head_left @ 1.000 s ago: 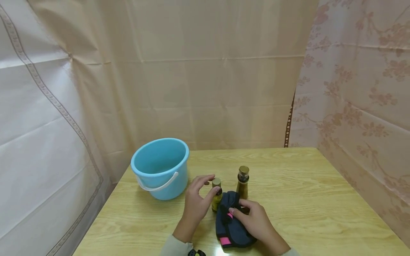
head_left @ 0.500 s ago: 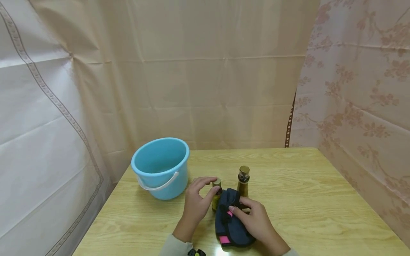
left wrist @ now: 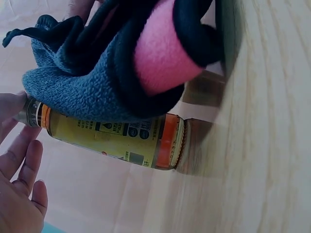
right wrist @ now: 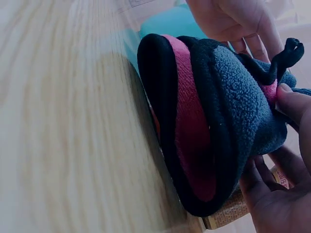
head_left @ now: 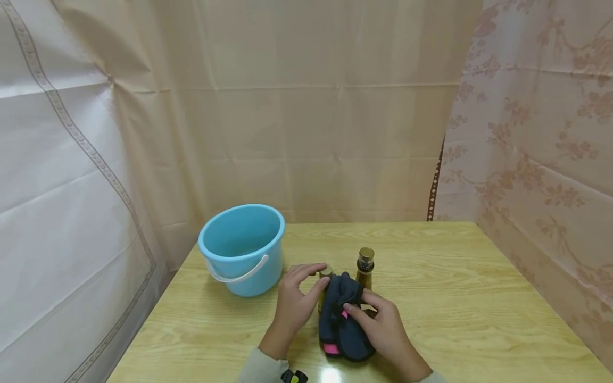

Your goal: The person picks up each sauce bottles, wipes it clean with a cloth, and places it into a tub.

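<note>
My left hand (head_left: 293,300) has its thumb and forefinger around the cap of a small bottle (head_left: 326,271) with a gold-coloured top. In the left wrist view this bottle (left wrist: 104,138) stands on the table and shows a yellow label with an orange band. My right hand (head_left: 387,325) pinches a folded dark blue fleecy cloth (head_left: 351,335) with black edging and a pink side. The cloth (left wrist: 92,94) lies against the bottle's near side, hiding most of it from the head view. Just behind the right fingers stands a second, taller bottle (head_left: 365,266), its lower part hidden.
A light blue bucket (head_left: 268,266) with a white handle stands left of the hands on the wood-grain table (head_left: 455,298). Beige curtain cloth (head_left: 316,133) hangs at the back, with a flowered cloth (head_left: 536,159) on the right.
The cloth has moved a little away from me, up against the left bottle, covering more of it. My left fingertips have drawn in around that bottle's cap.
</note>
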Tool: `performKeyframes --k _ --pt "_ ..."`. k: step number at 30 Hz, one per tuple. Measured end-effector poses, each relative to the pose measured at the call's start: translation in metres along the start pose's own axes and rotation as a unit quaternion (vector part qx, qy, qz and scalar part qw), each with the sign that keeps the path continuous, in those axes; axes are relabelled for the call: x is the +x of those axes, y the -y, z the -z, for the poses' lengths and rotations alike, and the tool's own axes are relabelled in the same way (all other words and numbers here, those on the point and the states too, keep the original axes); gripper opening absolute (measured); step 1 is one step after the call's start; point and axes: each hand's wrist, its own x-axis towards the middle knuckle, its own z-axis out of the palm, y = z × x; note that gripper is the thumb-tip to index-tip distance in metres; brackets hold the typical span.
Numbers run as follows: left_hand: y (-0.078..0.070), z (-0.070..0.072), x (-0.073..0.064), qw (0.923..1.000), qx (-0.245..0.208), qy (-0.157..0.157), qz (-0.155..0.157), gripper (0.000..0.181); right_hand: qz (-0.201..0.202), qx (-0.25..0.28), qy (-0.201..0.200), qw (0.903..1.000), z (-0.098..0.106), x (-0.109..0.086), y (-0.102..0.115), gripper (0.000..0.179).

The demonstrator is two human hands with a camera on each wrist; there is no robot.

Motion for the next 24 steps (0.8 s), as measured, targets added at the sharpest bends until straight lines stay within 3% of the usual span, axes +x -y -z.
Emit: performKeyframes --k 6,13,24 --pt "0.0002 0.0000 0.0000 1.0000 -0.005 0.001 -0.004 0.027 0.019 0.012 0.001 0.9997 -0.0008 -0.0008 0.0002 0.031" --pt "0.0008 -0.0011 -0.0004 0.9999 -0.002 0.002 -0.010 0.028 -0.011 0.017 -0.001 0.9998 -0.0013 0.0004 0.0023 0.029" --pt "-0.0021 -0.0005 -0.0022 0.9999 -0.007 0.009 0.005 0.027 -0.039 -0.037 -0.002 0.9985 -0.0002 -0.0003 -0.0020 0.026"
